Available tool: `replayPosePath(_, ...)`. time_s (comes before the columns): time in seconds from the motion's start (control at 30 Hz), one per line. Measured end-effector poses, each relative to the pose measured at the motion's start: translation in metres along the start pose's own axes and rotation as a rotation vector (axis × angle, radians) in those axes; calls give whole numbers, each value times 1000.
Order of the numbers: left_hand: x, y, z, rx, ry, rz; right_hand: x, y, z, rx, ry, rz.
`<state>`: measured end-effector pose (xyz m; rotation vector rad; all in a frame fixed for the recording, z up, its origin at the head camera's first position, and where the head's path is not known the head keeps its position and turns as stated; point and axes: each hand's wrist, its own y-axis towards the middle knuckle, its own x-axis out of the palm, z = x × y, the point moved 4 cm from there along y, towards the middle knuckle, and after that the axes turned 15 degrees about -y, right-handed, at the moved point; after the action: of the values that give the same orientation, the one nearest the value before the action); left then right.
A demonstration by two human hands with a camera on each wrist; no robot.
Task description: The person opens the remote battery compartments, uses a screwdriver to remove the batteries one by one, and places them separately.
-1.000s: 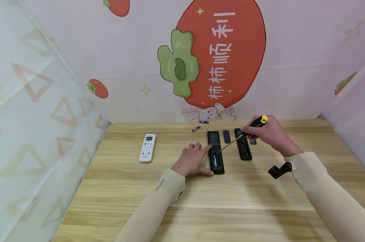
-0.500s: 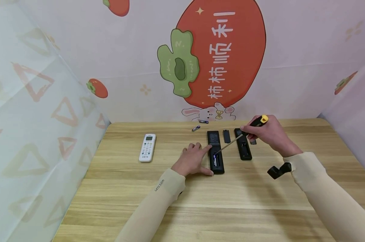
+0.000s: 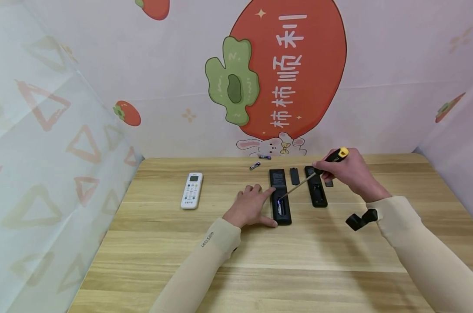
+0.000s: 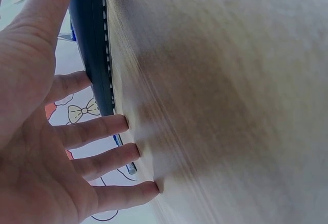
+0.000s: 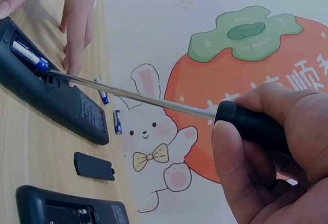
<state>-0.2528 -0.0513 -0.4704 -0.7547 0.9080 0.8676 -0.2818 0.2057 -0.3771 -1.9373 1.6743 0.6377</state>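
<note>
While right fingers (image 5: pixel 231 167) grip a screwdriver (image 5: pixel 251 125) near batteries (image 3: pixel 254 166), left (image 4: pixel 100 131) splay against a remote (image 3: pixel 278 182).

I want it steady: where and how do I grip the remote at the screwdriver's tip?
I'd grip the remote by both long edges of its far half, from the left. It lies flat and narrow; a battery sits in the near half, and the screwdriver slants in from the right.

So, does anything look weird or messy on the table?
Nothing looks broken or spilled. Two black remotes have uncovered battery slots. One loose battery and another battery lie at different angles by the back of the table, which looks messy because batteries usually sit inside.
</note>
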Motion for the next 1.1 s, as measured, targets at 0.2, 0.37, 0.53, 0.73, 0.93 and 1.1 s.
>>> replayPosePath(0.2,-1,-1,1,8,11,5,0,2,3,62,22,31)
replayPosePath(0.37,0,-1,1,6,8,-2,2,2,12,150,-6,87)
replayPosePath(0.53,0,0,3,12,6,-2,2,1,19,189,9,145)
replayPosePath(0.73,0,0,2,5,11,-3,-4,1,18,145,29,159)
replayPosePath(0.93,-2,-1,2,9,2,1,-16,-2,8,79,32,220)
replayPosePath(1.1,-1,-3,1,7,-1,2,-21,-7,2,75,-18,226)
